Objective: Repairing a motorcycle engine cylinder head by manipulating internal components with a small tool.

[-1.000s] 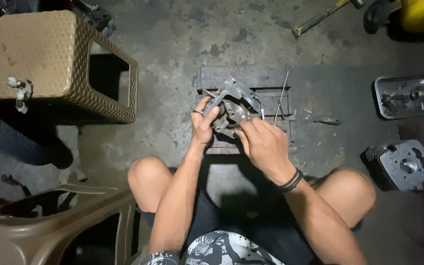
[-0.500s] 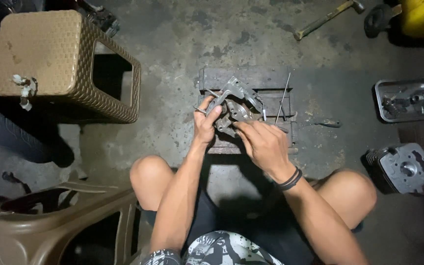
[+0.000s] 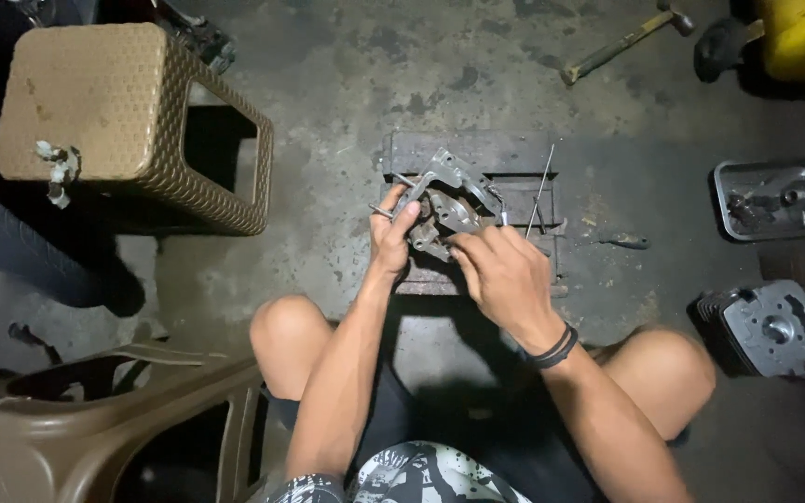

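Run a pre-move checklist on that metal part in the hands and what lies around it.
1. Left hand grips the grey metal part: ok.
2. Right hand fingers on the part's near edge: ok.
3. Part is over the slatted block on the floor: ok.
4. Thin rod lies on the block, apart from the hands: ok.
5. Hammer on the floor, well away from the hands: ok.
6. Whether anything small is pinched in the right fingertips: cannot tell.
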